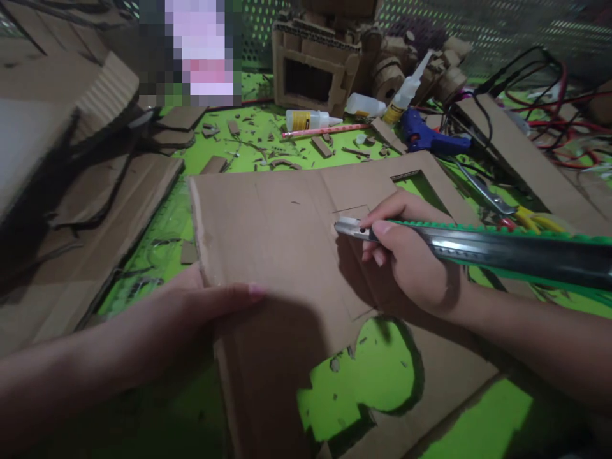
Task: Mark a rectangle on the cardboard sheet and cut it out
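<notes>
A cardboard sheet (268, 236) lies in front of me over the green tabletop. It has a round-ended cut-out near its lower edge, a rectangular opening at the upper right and a thin rectangular outline between them. My left hand (210, 299) grips the sheet's left edge, thumb on top and fingers hidden beneath. My right hand (411, 248) is closed around a utility knife (502, 248) with a black and green body. The knife's metal tip is by the outline's left side; whether the blade touches the cardboard I cannot tell.
Cardboard pieces (52, 248) are stacked at the left. Behind the sheet lie scraps, a pencil (329, 131), glue bottles (310, 120) and a blue glue gun (430, 135). Yellow-handled pliers (530, 217) and tangled cables (549, 127) are at the right. A cardboard model (315, 70) stands at the back.
</notes>
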`<move>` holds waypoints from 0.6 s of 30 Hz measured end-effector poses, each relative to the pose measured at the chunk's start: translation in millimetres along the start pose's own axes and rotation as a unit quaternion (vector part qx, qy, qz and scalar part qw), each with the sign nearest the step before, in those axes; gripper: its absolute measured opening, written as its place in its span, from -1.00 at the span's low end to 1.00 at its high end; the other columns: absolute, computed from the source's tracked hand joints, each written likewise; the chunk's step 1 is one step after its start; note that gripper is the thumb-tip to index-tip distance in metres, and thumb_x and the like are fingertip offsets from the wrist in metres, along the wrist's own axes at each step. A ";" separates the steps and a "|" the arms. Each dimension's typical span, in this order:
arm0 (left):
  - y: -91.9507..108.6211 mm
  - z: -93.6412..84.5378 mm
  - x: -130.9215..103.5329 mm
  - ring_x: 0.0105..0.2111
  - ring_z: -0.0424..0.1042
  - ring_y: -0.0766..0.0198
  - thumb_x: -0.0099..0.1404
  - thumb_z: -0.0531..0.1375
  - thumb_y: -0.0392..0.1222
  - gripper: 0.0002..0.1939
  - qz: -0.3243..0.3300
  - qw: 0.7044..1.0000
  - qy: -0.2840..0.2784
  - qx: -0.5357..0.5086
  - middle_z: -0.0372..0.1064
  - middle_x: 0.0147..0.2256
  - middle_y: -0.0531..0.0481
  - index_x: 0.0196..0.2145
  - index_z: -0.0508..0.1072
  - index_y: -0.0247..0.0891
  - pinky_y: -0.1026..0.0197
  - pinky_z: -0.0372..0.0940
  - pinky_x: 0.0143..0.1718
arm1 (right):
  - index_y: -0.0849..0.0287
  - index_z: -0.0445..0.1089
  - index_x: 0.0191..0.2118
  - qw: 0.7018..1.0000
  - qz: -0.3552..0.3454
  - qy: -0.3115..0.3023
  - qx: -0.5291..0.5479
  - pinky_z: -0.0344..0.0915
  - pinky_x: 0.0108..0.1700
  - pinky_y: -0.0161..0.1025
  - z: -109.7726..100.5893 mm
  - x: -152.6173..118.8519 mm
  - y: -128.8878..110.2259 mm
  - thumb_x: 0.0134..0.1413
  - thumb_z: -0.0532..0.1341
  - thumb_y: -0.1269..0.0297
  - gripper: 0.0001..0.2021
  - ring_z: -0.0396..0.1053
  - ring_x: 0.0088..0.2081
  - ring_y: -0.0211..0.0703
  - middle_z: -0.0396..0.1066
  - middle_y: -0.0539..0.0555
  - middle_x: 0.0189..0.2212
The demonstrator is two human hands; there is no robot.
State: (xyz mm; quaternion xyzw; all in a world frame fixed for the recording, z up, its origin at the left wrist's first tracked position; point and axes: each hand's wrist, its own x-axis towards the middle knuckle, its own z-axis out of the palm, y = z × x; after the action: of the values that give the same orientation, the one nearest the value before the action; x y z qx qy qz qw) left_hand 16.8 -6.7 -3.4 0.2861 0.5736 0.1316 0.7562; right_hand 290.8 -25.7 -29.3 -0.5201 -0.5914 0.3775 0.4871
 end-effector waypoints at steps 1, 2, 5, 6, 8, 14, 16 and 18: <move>0.1 0.5 0.6 -0.30 0.75 -0.11 -0.13 0.63 -0.09 -0.01 0.000 1.000 0.002 -0.005 0.75 -0.18 -0.12 0.26 0.48 -0.28 0.08 0.68 -0.27 | 0.03 0.45 -0.32 1.000 -0.005 0.017 -0.004 0.21 -0.52 -0.21 -0.1 -0.5 -0.4 0.43 0.27 0.15 -0.77 0.34 -0.55 -0.22 0.39 -0.05 -0.54; 0.0 0.8 1.3 -0.31 0.75 -0.10 -0.14 0.64 -0.07 0.03 0.000 1.000 0.001 -0.011 0.75 -0.18 -0.11 0.28 0.46 -0.27 0.07 0.68 -0.27 | 0.04 0.47 -0.32 0.999 -0.007 0.034 -0.003 0.20 -0.52 -0.22 -0.3 -1.0 -0.6 0.42 0.29 0.23 -0.80 0.37 -0.53 -0.22 0.41 -0.05 -0.53; -1.5 -0.1 3.0 -0.35 0.74 -0.04 -0.15 0.66 -0.01 0.10 0.002 1.000 -0.008 -0.029 0.75 -0.25 -0.06 0.32 0.42 -0.23 0.12 0.67 -0.32 | 0.04 0.51 -0.32 0.999 -0.006 0.045 0.022 0.20 -0.51 -0.26 -1.6 -2.1 0.6 0.40 0.28 0.35 -0.81 0.42 -0.50 -0.24 0.46 -0.06 -0.52; -2.3 -1.1 3.5 -0.36 0.74 -0.03 -0.14 0.66 -0.01 0.09 0.000 0.999 -0.015 -0.034 0.75 -0.27 -0.04 0.33 0.42 -0.22 0.14 0.66 -0.33 | 0.03 0.51 -0.31 0.999 -0.011 0.043 0.030 0.19 -0.53 -0.26 -2.1 -2.3 1.3 0.40 0.28 0.35 -0.81 0.43 -0.51 -0.25 0.47 -0.07 -0.52; -3.6 -3.6 3.9 -0.35 0.75 -0.02 -0.09 0.65 0.01 0.04 -0.005 0.999 -0.034 -0.042 0.75 -0.26 -0.04 0.32 0.45 -0.19 0.12 0.67 -0.30 | 0.02 0.52 -0.31 0.998 -0.027 0.041 0.035 0.15 -0.56 -0.27 -2.9 -2.5 2.0 0.42 0.29 0.28 -0.82 0.42 -0.53 -0.26 0.47 -0.09 -0.53; -5.6 -7.7 2.0 -0.34 0.74 -0.09 -0.12 0.67 0.03 -0.12 -0.033 0.996 -0.054 -0.058 0.75 -0.30 -0.09 0.16 0.62 -0.23 0.08 0.68 -0.30 | 0.04 0.50 -0.31 0.998 -0.038 0.046 -0.025 0.18 -0.55 -0.22 -2.4 -3.9 -3.2 0.40 0.34 0.05 -0.75 0.35 -0.57 -0.25 0.45 -0.07 -0.55; -5.4 -6.7 1.4 -0.35 0.74 -0.07 -0.10 0.66 0.05 -0.17 -0.028 0.997 -0.055 -0.052 0.75 -0.30 -0.08 0.13 0.64 -0.21 0.10 0.68 -0.30 | 0.04 0.50 -0.31 0.998 -0.044 0.046 -0.021 0.17 -0.55 -0.22 -2.3 -3.5 -2.7 0.40 0.35 0.09 -0.77 0.35 -0.57 -0.25 0.45 -0.06 -0.55; -4.7 -5.1 1.4 -0.36 0.74 -0.05 -0.15 0.67 0.05 -0.14 -0.023 0.997 -0.050 -0.048 0.75 -0.28 -0.06 0.12 0.64 -0.21 0.10 0.68 -0.29 | 0.04 0.51 -0.31 0.998 -0.046 0.044 -0.001 0.15 -0.56 -0.23 -2.4 -2.8 -0.8 0.40 0.34 0.18 -0.81 0.36 -0.57 -0.26 0.45 -0.06 -0.54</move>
State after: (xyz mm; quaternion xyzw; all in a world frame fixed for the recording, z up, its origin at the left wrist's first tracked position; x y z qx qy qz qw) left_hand 11.8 -8.3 -8.2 0.2426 0.5343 0.1269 0.7998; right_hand 292.9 -28.7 -28.5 -0.5089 -0.5930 0.3305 0.5292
